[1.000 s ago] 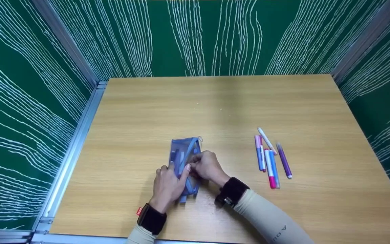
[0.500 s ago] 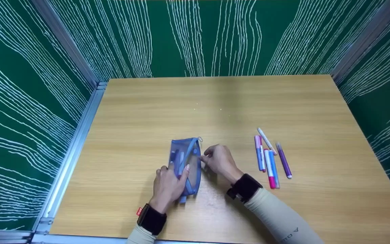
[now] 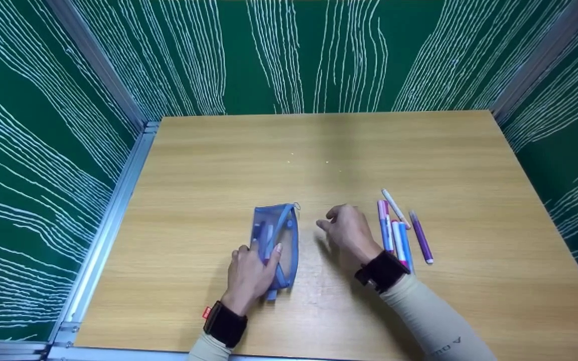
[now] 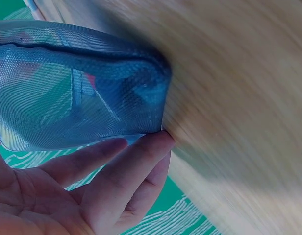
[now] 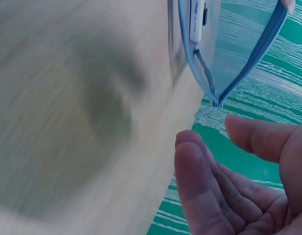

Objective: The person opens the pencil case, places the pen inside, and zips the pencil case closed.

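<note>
A blue mesh pencil case (image 3: 269, 220) lies on the table with its zipped side gaping open and some pens showing inside. My left hand (image 3: 250, 273) holds its near part, thumb at the zip edge and fingers along the far side. In the left wrist view, the fingers (image 4: 136, 171) touch the case's bottom edge. My right hand (image 3: 351, 233) is between the case and several felt-tip pens (image 3: 384, 225), with nothing in it. The right wrist view shows its thumb (image 5: 254, 137) and fingers apart and loosely bent. The right wrist partly covers the pens.
A purple felt-tip pen (image 3: 421, 238) lies a little to the right of the group, and a thin white one (image 3: 394, 205) behind it. Small white specks dot the wooden table (image 3: 208, 165) farther back. Green walls with white lines (image 3: 239, 60) and metal posts enclose the table.
My right hand has come out of the pencil case and moved right, towards the pens. The left hand and the case have stayed in place.
</note>
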Action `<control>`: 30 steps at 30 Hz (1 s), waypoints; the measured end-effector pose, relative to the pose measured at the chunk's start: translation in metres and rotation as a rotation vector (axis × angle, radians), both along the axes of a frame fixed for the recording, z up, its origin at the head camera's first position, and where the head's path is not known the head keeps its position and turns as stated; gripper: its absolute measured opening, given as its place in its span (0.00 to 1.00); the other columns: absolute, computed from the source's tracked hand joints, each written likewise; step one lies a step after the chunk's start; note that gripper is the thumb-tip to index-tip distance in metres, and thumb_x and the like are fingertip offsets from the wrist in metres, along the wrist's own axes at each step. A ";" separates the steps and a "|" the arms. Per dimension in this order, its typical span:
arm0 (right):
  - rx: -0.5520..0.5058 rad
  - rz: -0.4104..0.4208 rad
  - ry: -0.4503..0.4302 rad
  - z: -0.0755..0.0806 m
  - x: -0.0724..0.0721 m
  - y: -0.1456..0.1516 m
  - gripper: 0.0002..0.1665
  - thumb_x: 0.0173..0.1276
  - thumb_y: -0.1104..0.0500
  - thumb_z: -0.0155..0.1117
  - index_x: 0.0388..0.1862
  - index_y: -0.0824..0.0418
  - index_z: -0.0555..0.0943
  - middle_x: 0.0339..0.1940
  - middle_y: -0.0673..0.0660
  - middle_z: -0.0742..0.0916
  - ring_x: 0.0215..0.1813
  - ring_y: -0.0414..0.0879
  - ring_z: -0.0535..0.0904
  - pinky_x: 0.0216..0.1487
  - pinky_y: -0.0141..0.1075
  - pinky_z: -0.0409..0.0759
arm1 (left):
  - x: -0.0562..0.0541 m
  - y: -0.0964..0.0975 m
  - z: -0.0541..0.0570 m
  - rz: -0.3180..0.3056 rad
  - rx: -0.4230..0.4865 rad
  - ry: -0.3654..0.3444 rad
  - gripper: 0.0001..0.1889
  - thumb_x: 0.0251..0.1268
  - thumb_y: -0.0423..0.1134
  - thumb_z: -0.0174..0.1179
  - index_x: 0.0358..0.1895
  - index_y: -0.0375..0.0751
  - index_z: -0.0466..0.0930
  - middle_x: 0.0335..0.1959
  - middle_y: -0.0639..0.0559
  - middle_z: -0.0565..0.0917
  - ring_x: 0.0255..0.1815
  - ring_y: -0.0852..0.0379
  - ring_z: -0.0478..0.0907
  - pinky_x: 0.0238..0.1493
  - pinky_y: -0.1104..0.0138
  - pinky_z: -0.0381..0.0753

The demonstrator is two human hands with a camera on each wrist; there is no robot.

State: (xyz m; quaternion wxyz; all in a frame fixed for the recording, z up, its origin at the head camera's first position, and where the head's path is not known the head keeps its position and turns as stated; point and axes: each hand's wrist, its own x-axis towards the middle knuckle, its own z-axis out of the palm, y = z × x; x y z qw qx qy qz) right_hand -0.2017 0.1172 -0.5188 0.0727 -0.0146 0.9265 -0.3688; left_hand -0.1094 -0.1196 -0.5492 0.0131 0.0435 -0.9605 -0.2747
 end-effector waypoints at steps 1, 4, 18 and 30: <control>0.011 -0.004 0.000 0.001 -0.001 0.003 0.21 0.63 0.53 0.78 0.46 0.67 0.88 0.37 0.61 0.90 0.29 0.46 0.84 0.32 0.38 0.83 | 0.000 0.000 0.000 0.000 0.000 -0.003 0.40 0.74 0.70 0.46 0.57 0.32 0.82 0.41 0.35 0.81 0.43 0.40 0.78 0.43 0.49 0.79; 0.034 -0.015 0.001 0.002 -0.002 0.012 0.21 0.64 0.52 0.77 0.47 0.67 0.87 0.39 0.62 0.90 0.29 0.47 0.84 0.32 0.39 0.82 | 0.000 0.000 0.001 -0.001 -0.003 -0.008 0.41 0.74 0.70 0.45 0.58 0.32 0.81 0.42 0.35 0.81 0.44 0.40 0.78 0.43 0.49 0.79; 0.286 -0.027 0.206 0.004 -0.015 0.057 0.24 0.62 0.49 0.76 0.46 0.69 0.88 0.43 0.69 0.90 0.38 0.64 0.87 0.39 0.54 0.83 | -0.001 -0.001 -0.001 -0.022 -0.008 0.044 0.38 0.74 0.68 0.47 0.53 0.32 0.83 0.37 0.36 0.80 0.41 0.40 0.78 0.39 0.49 0.79; 0.452 -0.030 0.128 0.011 -0.027 0.092 0.28 0.61 0.53 0.74 0.12 0.56 0.66 0.16 0.55 0.77 0.20 0.49 0.74 0.22 0.43 0.75 | -0.001 -0.002 -0.002 -0.018 -0.007 0.010 0.39 0.74 0.70 0.45 0.56 0.33 0.82 0.38 0.38 0.79 0.42 0.42 0.77 0.40 0.51 0.79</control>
